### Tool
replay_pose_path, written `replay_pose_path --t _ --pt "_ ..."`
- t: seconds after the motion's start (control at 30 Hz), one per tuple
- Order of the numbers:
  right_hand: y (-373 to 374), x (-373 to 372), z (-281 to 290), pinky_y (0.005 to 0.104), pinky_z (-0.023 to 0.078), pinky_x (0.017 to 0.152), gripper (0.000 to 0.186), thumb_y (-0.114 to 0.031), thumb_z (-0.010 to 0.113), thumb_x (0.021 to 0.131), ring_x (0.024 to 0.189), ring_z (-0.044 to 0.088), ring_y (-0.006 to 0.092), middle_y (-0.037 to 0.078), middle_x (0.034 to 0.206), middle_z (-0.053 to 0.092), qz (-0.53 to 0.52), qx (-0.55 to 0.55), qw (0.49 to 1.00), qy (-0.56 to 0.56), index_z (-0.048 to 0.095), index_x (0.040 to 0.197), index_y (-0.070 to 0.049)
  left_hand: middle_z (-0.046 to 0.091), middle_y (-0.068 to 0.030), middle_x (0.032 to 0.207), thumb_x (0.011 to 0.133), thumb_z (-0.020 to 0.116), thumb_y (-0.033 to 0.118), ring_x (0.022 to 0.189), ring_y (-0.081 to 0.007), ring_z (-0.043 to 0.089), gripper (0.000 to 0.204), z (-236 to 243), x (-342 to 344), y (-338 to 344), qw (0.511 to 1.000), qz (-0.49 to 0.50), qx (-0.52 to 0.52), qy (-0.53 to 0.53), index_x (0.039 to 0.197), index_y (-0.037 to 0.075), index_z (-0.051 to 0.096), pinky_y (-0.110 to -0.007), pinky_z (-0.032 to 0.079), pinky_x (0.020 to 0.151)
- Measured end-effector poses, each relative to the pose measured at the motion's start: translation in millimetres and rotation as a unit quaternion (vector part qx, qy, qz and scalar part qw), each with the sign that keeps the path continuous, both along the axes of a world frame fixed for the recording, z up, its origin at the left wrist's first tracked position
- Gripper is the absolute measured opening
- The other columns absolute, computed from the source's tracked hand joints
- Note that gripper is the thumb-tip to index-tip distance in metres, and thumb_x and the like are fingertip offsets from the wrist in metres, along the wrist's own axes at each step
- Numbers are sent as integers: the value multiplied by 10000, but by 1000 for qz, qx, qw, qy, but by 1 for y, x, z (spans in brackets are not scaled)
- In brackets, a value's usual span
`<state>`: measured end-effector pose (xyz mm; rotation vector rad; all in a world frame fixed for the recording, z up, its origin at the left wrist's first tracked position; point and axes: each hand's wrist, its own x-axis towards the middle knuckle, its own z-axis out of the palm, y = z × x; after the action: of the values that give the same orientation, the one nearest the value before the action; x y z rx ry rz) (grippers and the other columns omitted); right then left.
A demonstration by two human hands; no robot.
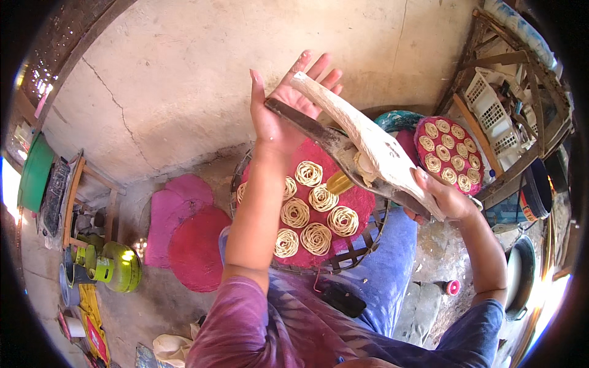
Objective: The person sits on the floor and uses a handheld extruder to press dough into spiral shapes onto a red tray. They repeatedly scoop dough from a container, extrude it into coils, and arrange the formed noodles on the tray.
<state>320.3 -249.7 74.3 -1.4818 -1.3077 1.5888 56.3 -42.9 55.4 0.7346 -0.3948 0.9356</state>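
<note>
A wooden hand press with two long levers hangs slantwise before me: a pale, dusted upper lever (pixel 374 138) and a dark lower lever (pixel 310 127). Between them sits a lump of dough (pixel 364 164), and a brass-coloured tube (pixel 338 182) points down from the press. My right hand (pixel 451 197) is closed round the press's right end. Palm up with fingers spread, my left hand (pixel 287 101) is at the far left ends of the levers, touching the dark one. Below lie several coiled noodle nests (pixel 316 238) on a red round cloth (pixel 359 205), partly hidden by my left forearm, over a woven basket (pixel 369 245).
Another red round mat (pixel 437 161) with noodle nests stands at the back right, near a white plastic crate (pixel 491 116). Red and pink cloths (pixel 199 251) lie on the floor at left, beside a green gas cylinder (pixel 123 268). A cracked wall (pixel 184 92) rises behind.
</note>
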Motion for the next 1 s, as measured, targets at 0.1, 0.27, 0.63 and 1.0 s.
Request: replay_pose_path --t 0.1,0.27,0.63,1.0 --pt "6 12 3 284 487 519 752 -709 280 971 605 613 155 87 743 629 37 -85 996 15 627 1106 -56 594 -132 1176 930 404 663 1129 -302 550 665 -26 36 12 993 -50 -53 -93 1171 68 576 -485 395 1041" --pt "29 23 -8 291 475 492 809 -749 244 952 552 581 157 71 676 585 50 -125 976 -171 621 1040 -38 589 -54 868 935 385 627 866 -255 581 563 -109 77 35 972 10 -204 -117 965 100 581 -446 438 929" --pt "22 6 20 307 448 436 876 -775 242 935 479 550 151 60 585 544 42 -122 952 -276 624 802 1 562 -46 797 950 223 642 760 -236 542 628 -93 65 26 950 -2 -287 -126 876 115 557 -418 439 802" --pt "9 2 6 299 427 432 806 -720 276 967 472 538 141 54 576 533 15 -78 968 -239 614 807 -6 529 -34 759 960 227 615 719 -230 519 577 -82 58 20 959 29 -269 -81 875 127 523 -418 424 747"
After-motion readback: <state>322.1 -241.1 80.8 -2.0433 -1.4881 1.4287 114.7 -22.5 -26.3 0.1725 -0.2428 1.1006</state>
